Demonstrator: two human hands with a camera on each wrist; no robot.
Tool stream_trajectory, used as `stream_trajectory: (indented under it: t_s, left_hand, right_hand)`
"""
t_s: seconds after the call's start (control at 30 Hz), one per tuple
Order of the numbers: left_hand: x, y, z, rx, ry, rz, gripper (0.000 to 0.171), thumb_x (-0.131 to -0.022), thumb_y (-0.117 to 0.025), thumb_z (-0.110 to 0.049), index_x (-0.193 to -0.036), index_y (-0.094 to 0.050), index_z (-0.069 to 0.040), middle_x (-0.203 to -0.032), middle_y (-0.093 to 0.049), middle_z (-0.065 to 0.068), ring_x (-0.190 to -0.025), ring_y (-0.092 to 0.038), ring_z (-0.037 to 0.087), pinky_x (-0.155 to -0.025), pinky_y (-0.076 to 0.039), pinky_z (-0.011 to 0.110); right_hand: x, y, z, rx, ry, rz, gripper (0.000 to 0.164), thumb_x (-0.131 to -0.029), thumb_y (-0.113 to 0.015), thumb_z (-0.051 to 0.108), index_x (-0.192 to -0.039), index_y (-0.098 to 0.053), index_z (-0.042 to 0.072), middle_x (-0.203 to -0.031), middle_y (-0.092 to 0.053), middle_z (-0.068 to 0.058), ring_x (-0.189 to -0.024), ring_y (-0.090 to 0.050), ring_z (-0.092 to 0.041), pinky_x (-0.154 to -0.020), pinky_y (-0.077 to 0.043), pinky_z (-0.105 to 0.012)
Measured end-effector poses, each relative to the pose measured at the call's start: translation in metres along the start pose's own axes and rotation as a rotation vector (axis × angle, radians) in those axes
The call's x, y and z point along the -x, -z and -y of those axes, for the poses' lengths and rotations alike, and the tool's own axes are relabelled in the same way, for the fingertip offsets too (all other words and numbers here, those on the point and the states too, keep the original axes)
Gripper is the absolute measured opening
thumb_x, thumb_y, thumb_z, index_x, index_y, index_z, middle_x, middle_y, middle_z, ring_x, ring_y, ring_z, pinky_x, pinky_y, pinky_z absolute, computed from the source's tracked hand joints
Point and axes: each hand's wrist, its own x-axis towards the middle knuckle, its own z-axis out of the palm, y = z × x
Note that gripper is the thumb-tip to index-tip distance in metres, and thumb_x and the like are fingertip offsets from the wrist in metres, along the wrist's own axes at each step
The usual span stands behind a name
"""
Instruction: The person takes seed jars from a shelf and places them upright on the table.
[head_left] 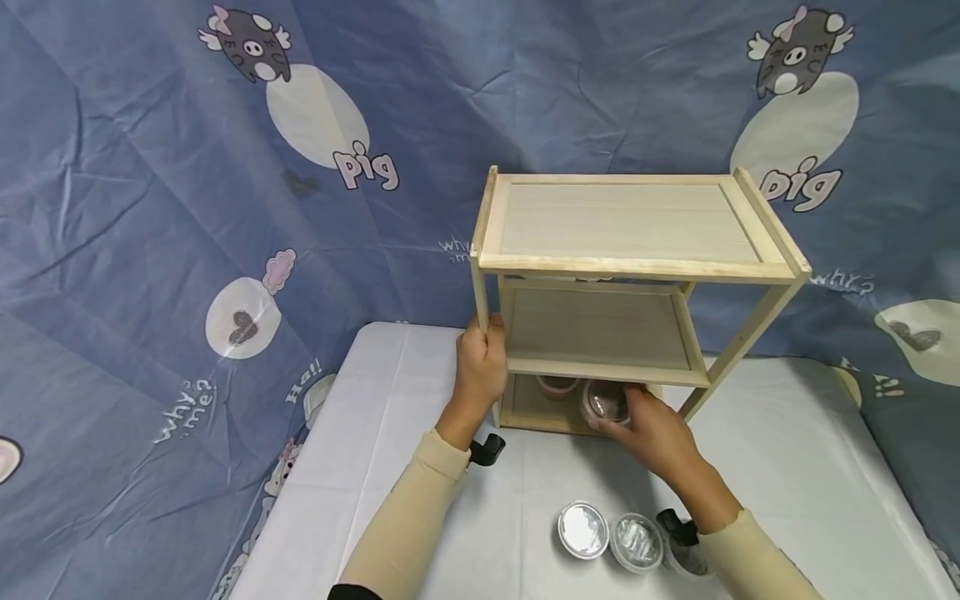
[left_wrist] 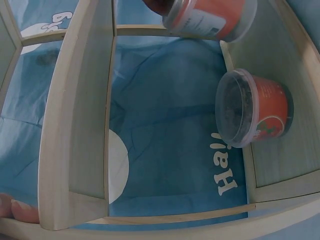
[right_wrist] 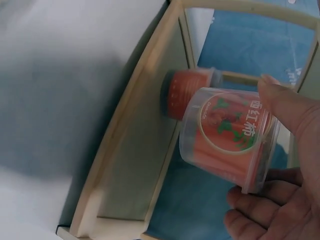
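Note:
A light wooden shelf rack [head_left: 633, 221] with three levels stands on the table. My left hand [head_left: 480, 362] grips its left front post, and a bit of its fingers [left_wrist: 22, 211] shows in the left wrist view. Between thumb and fingers, my right hand [head_left: 663, 437] holds a clear plastic tub [right_wrist: 225, 127] with a red tomato-picture label, at the opening above the bottom shelf. In the right wrist view the tub is tilted on its side. A second such tub [left_wrist: 267, 110] rests on the bottom shelf, to the left of the held one.
Three lidded clear tubs stand on the white table [head_left: 420, 517] in front of the rack: one silvery-topped tub [head_left: 582, 530], a middle tub [head_left: 636, 543] and a third tub [head_left: 686, 562] partly behind the right wrist's camera. A blue printed cloth [head_left: 420, 100] hangs behind.

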Motion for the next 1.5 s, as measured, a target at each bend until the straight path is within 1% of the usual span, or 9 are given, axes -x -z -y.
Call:
stream_trajectory:
  t_s: [0.1, 0.3, 0.47, 0.63, 0.73, 0.9, 1.17, 1.23, 1.5]
  left_hand:
    - [-0.001, 0.0, 0.0, 0.015, -0.003, 0.007, 0.029, -0.105, -0.038, -0.026, -0.08, -0.042, -0.012, -0.057, -0.034, 0.0, -0.046, -0.03, 0.015, -0.043, -0.028, 0.031]
    - [0.0, 0.0, 0.0, 0.003, -0.005, 0.002, 0.028, -0.105, -0.038, -0.025, -0.08, -0.042, -0.012, -0.057, -0.034, -0.001, -0.046, -0.029, 0.014, -0.043, -0.028, 0.031]
    - [0.0, 0.002, 0.0, -0.015, 0.001, -0.019, 0.029, -0.104, -0.04, -0.024, -0.078, -0.041, -0.012, -0.056, -0.033, -0.001, -0.045, -0.028, 0.013, -0.041, -0.027, 0.031]
    - [-0.001, 0.004, 0.002, -0.016, -0.001, -0.025, 0.026, -0.103, -0.042, -0.018, -0.078, -0.04, -0.013, -0.055, -0.031, -0.002, -0.045, -0.027, 0.013, -0.041, -0.026, 0.032]
    - [-0.001, 0.003, 0.002, -0.008, 0.009, -0.021, 0.028, -0.104, -0.041, -0.019, -0.077, -0.039, -0.013, -0.054, -0.03, -0.002, -0.044, -0.025, 0.013, -0.04, -0.025, 0.031]
    - [0.0, 0.002, 0.001, -0.002, 0.02, -0.016, 0.03, -0.104, -0.039, -0.025, -0.077, -0.038, -0.014, -0.053, -0.031, -0.002, -0.043, -0.025, 0.011, -0.038, -0.024, 0.03]
    - [0.0, 0.001, -0.001, -0.008, 0.024, -0.016, 0.032, -0.104, -0.038, -0.028, -0.076, -0.039, -0.013, -0.055, -0.031, -0.002, -0.046, -0.026, 0.012, -0.041, -0.026, 0.031]
    - [0.0, 0.001, -0.001, -0.006, 0.027, -0.015, 0.033, -0.104, -0.038, -0.027, -0.075, -0.039, -0.013, -0.055, -0.031, -0.002, -0.047, -0.027, 0.012, -0.042, -0.026, 0.031]
    - [0.001, 0.001, -0.002, 0.001, 0.022, -0.005, 0.032, -0.104, -0.038, -0.026, -0.076, -0.039, -0.013, -0.055, -0.032, -0.002, -0.044, -0.027, 0.013, -0.04, -0.026, 0.03]
  right_hand:
    - [0.006, -0.002, 0.004, -0.007, 0.021, -0.007, 0.089, -0.079, -0.074, 0.053, -0.146, -0.036, 0.008, -0.123, -0.06, -0.021, -0.097, -0.064, -0.037, -0.071, -0.05, -0.053]
    - [0.02, -0.004, 0.013, -0.026, 0.051, -0.015, 0.083, -0.078, -0.075, 0.052, -0.138, -0.042, 0.005, -0.122, -0.061, -0.017, -0.1, -0.063, -0.035, -0.075, -0.05, -0.052]
    - [0.031, -0.002, 0.028, -0.049, 0.075, -0.005, 0.084, -0.079, -0.075, 0.052, -0.14, -0.041, 0.006, -0.129, -0.057, -0.014, -0.108, -0.061, -0.032, -0.08, -0.049, -0.051]
    - [0.038, -0.004, 0.045, -0.057, 0.118, 0.009, 0.085, -0.078, -0.074, 0.054, -0.14, -0.042, 0.006, -0.132, -0.055, -0.013, -0.112, -0.059, -0.03, -0.082, -0.05, -0.048]
    - [0.042, -0.01, 0.055, -0.049, 0.143, 0.025, 0.087, -0.077, -0.074, 0.057, -0.14, -0.042, 0.006, -0.133, -0.055, -0.012, -0.112, -0.059, -0.028, -0.081, -0.051, -0.046]
    - [0.048, -0.016, 0.066, -0.044, 0.172, 0.051, 0.087, -0.076, -0.074, 0.057, -0.141, -0.043, 0.008, -0.135, -0.054, -0.009, -0.115, -0.058, -0.025, -0.085, -0.05, -0.043]
    - [0.059, -0.023, 0.082, -0.045, 0.245, 0.083, 0.086, -0.075, -0.075, 0.057, -0.142, -0.043, 0.013, -0.134, -0.055, -0.003, -0.119, -0.055, -0.018, -0.088, -0.05, -0.038]
    - [0.061, -0.023, 0.085, -0.048, 0.258, 0.093, 0.086, -0.076, -0.075, 0.057, -0.143, -0.043, 0.012, -0.135, -0.055, -0.004, -0.122, -0.053, -0.017, -0.092, -0.048, -0.037]
    - [0.067, -0.035, 0.092, -0.061, 0.341, 0.086, 0.082, -0.074, -0.077, 0.055, -0.136, -0.048, 0.01, -0.131, -0.056, -0.002, -0.121, -0.052, -0.015, -0.095, -0.046, -0.036]
